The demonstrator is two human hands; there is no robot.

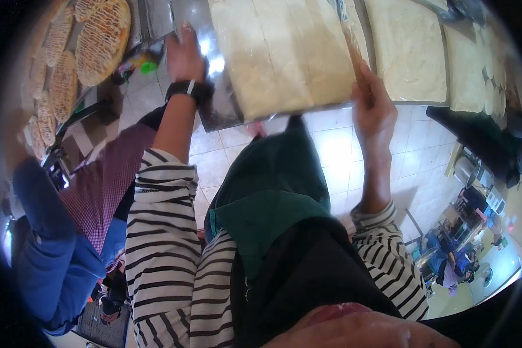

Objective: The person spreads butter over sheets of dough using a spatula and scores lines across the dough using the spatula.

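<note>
A pale, cream-topped sheet (284, 58) with faint dividing lines lies at the edge of the steel table, directly in front of me. My right hand (374, 107) is closed around the wooden handle of a spatula (352, 46), whose upper part is smeared with cream along the sheet's right edge. To the left of the sheet, my left hand (185, 58), with a black band on its wrist, reaches over the shiny steel tabletop (217, 98). Its fingers are stretched out, somewhat blurred, and hold nothing visible.
More cream-coated sheets (409, 52) continue to the right. At the left, several long breads (102, 40) carry drizzled topping. A co-worker in a blue sleeve (46, 209) stands close on my left. White floor tiles (336, 139) show below the table; other people are far right.
</note>
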